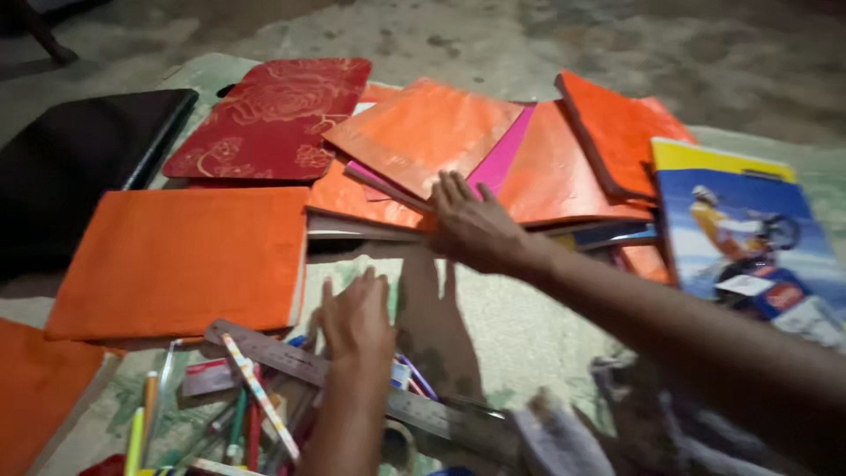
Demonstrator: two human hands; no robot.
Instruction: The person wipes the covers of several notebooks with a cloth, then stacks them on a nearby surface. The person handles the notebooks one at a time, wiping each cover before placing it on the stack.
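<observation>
Looking down from the head view, the right hand is pressing flat and open on the orange covered books: stiff, light, slick-wrapped, best gripped by an edge. The left hand, loosely open and holding nothing, is hovering over the ruler and pens.

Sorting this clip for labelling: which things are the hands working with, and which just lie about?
In hand:
right hand on orange-covered books
left hand over ruler, pens

Lying about:
red flowered book
picture-cover book
black folder

Orange bks, red floral bk
</observation>
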